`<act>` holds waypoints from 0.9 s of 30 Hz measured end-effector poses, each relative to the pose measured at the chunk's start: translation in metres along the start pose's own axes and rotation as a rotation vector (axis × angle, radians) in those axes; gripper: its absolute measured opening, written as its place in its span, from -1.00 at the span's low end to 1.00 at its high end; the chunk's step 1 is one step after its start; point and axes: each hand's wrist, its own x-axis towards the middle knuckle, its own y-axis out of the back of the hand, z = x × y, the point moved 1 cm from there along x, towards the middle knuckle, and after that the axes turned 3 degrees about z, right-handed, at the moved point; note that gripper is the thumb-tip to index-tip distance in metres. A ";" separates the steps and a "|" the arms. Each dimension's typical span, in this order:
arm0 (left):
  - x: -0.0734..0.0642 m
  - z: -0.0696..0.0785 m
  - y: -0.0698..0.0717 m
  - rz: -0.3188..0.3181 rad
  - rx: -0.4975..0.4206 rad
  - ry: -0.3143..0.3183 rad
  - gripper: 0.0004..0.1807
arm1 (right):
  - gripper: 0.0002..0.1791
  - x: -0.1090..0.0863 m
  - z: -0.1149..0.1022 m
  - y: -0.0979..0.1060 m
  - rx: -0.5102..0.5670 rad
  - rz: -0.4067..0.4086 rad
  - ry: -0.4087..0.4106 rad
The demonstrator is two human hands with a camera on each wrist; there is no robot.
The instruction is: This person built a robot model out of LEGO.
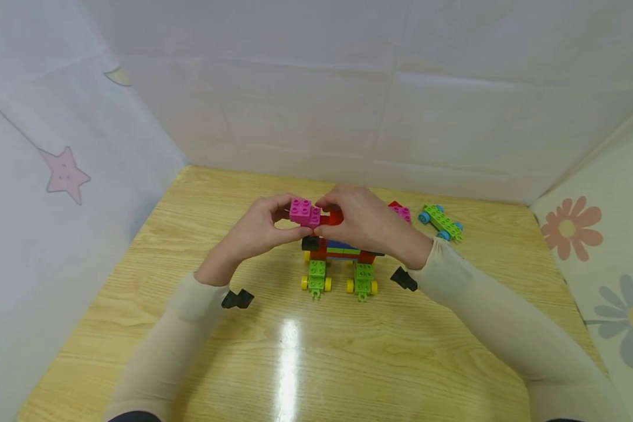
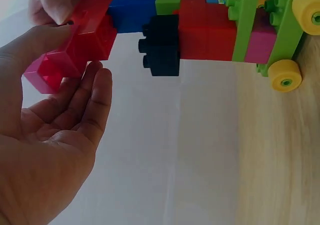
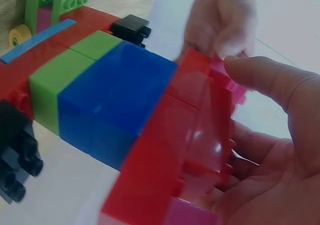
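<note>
A figure of stacked toy building bricks stands on two green wheeled bases [image 1: 316, 276] with yellow wheels. Blue bricks [image 3: 120, 90], red bricks [image 3: 150, 155] and black studded bricks [image 2: 162, 47] make up its body. At the top left, pink bricks [image 1: 305, 212] stick out sideways from the red ones. My left hand [image 1: 261, 228] pinches these pink bricks, thumb on the near side and fingers behind. My right hand [image 1: 361, 220] holds the red brick beside them between thumb and fingers, covering much of the figure's top in the head view.
Behind my right forearm, more pink bricks [image 1: 401, 212] show. To the right lies a green wheeled base [image 1: 441, 223] with blue wheels on the wooden table [image 1: 232, 363]. A pale cloth backdrop [image 1: 306, 105] rises behind the table.
</note>
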 end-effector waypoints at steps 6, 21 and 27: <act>0.000 -0.007 -0.003 -0.004 -0.040 0.010 -0.59 | -0.42 -0.007 -0.002 0.014 0.061 0.063 -0.004; -0.002 -0.011 -0.004 0.000 -0.021 0.067 -0.56 | -0.57 -0.032 0.027 0.062 0.277 0.211 -0.123; -0.003 -0.012 0.000 0.005 -0.002 0.065 -0.57 | -0.56 -0.038 0.058 0.069 0.313 0.265 -0.183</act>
